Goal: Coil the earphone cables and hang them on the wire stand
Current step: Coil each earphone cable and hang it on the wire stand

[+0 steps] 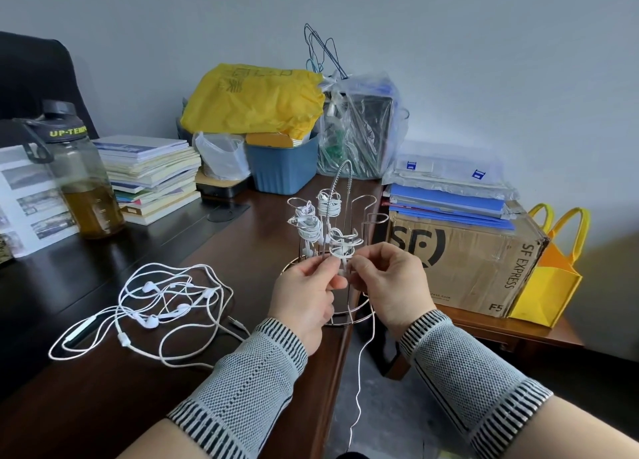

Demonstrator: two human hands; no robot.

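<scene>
Together, both hands (340, 279) raised, fingers pinching white cable (342, 254)

2 hands (304, 296) (390, 279), 1 wire stand (340, 196) center w/ approx 4 coiled earphone bundles (328, 201), 1 loose cable tangle (162, 306) lower left, 1 bottle (81, 175), 1 cardboard box (463, 265).

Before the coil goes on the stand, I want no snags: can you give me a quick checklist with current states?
1. Both hands hold the coil: left hand and right hand pinch it. Ok.
2. Cable fully wound: a loose tail hangs below the desk edge. Not ok.
3. Free hook on the wire stand: an empty one at right. Ok.
4. Hung coils secure: cannot tell.
5. Loose earphones clear of the stand: ok.
</scene>
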